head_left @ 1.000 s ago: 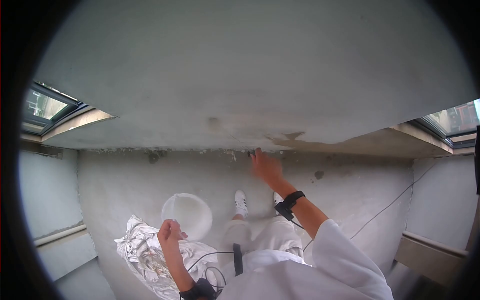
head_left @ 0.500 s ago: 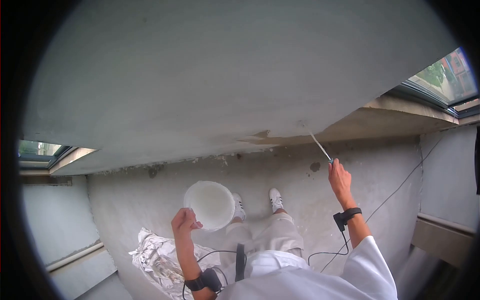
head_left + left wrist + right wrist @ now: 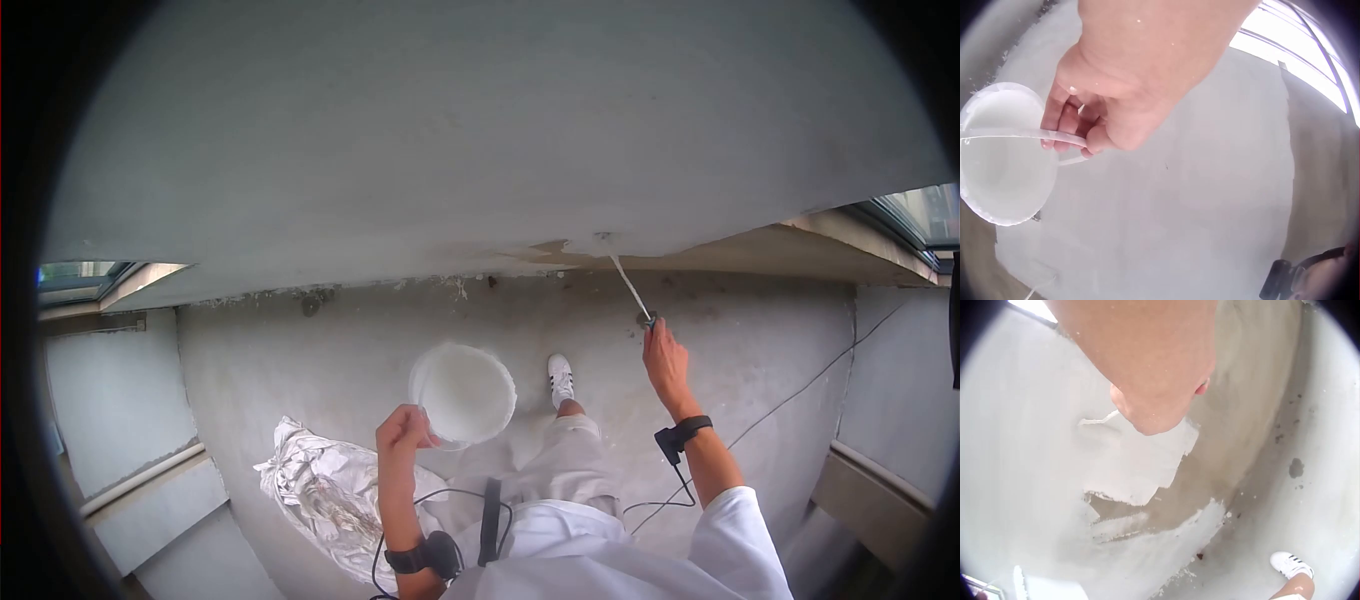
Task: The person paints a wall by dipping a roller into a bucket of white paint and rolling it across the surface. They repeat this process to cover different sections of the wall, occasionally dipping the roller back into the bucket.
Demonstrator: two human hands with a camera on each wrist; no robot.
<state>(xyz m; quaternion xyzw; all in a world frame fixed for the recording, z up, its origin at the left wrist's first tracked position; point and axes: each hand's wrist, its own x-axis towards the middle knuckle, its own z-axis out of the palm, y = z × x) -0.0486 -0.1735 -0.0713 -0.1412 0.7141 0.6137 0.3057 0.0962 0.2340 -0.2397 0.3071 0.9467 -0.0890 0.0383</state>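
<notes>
My left hand [image 3: 404, 430] grips the handle of a white bucket [image 3: 470, 395] that holds whitish paint. In the left wrist view the fingers of the left hand [image 3: 1110, 94] curl round the white handle strap [image 3: 1035, 133], with the bucket [image 3: 1007, 175] hanging beside them. My right hand [image 3: 668, 365] holds a dark grip from which a long white rod [image 3: 631, 284] reaches up to the wall; its far end meets the wall [image 3: 400, 150] beside a bare brown patch [image 3: 545, 256]. In the right wrist view, the right hand [image 3: 1157, 394] hides most of the tool.
A crumpled whitish sack [image 3: 320, 480] lies on the floor at the left. Windows show at both sides, the right one [image 3: 925, 215] above a brown ledge. A thin cable [image 3: 790, 395] runs down the right. A shoe [image 3: 561, 380] stands below the wall.
From the lower middle of the wall, my right hand has moved right with the tool, then stayed about there. My left hand and the bucket have shifted right and slightly up in view.
</notes>
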